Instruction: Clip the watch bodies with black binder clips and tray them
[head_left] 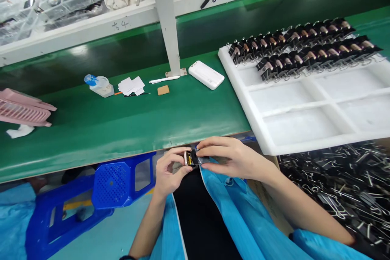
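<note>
My left hand [169, 170] pinches a small pale-rimmed case [186, 158] between thumb and fingers, just off the bench's front edge. Yellow and dark parts show inside it. From the other side my right hand [227, 156] is closed on a black binder clip [195, 157], which meets the case. Whether the clip's jaws grip the case cannot be made out. To the right, a white foam tray [268, 107] carries two rows of black binder clips [319, 53] with small pinkish, coppery pieces between them.
Loose binder clips [338, 195] fill a space below the tray. On the green bench [122, 130] are a white power bank [206, 74], a pen [164, 79], paper slips [131, 86], a blue-capped bottle [100, 85] and a pink rack [24, 107]. A blue stool [111, 185] stands left below.
</note>
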A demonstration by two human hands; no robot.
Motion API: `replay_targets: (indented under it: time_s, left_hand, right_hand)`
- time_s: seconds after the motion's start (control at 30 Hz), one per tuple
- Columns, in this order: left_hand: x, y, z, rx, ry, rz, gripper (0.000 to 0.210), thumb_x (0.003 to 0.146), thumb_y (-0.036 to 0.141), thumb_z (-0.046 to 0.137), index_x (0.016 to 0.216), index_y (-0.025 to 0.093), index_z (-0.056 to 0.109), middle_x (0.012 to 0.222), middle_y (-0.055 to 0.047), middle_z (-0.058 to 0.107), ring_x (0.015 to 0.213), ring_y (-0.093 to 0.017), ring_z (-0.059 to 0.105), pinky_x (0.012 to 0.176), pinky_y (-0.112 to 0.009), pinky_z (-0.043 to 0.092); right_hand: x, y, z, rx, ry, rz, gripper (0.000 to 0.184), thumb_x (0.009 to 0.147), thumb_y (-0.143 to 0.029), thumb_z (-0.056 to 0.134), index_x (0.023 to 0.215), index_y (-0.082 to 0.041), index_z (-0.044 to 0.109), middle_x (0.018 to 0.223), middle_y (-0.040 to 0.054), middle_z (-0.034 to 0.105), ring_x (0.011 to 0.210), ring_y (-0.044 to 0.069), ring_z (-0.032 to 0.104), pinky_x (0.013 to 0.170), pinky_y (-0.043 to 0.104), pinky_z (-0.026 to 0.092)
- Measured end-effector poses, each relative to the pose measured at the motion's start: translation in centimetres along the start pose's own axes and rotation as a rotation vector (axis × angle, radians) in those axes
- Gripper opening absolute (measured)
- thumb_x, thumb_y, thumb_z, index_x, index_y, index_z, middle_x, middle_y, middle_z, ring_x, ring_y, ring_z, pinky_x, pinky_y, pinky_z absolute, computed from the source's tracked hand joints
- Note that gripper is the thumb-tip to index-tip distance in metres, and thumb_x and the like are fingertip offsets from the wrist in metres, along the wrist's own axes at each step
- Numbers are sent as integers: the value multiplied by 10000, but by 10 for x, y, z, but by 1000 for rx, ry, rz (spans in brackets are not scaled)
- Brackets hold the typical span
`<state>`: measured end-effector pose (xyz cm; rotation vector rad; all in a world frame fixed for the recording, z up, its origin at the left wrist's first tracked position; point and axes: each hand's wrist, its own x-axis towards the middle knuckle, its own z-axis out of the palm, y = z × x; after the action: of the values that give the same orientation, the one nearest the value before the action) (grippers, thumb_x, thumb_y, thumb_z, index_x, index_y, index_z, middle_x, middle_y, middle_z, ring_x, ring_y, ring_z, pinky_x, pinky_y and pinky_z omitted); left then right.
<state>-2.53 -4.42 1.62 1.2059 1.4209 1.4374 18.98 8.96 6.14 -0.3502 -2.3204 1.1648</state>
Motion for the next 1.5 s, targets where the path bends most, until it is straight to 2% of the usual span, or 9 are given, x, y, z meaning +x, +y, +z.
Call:
replay_targets:
  time_s: [0.27,0.5,1.03,1.5]
  left_hand:
    - [-1,-1,3,-20,51,87,195,847,347,884,792,223,743,1120,-130,835,1067,-303,787,967,-449,597]
    - [2,-7,5,-18,44,250,169,853,278,883,841,199,735,1127,-132,836,1041,-281,810,897,-394,640]
    - [2,-9,6,-13,56,277,182,868,297,876,838,192,731,1131,-133,834,1041,-281,817,892,-393,654]
    - [2,-8,6,-32,57,277,154,869,263,872,844,200,733,1142,-109,836,1040,-258,816,897,-367,649]
  right_hand:
    - [-3,3,19,61,189,-74,209,1013,-263,754,1217,-219,767,1188,118,778,1071,234,777,929,346,664]
    - [-4,7,31,76,279,-133,241,994,-243,781,1231,-204,762,1177,118,782,1063,223,782,919,332,678]
    - [-4,7,40,77,329,-123,219,988,-243,794,1197,-184,767,1159,136,787,1047,231,784,904,348,682]
    - [-3,5,40,64,324,-113,214,1004,-254,778,1210,-197,764,1162,130,794,1050,232,786,908,362,681]
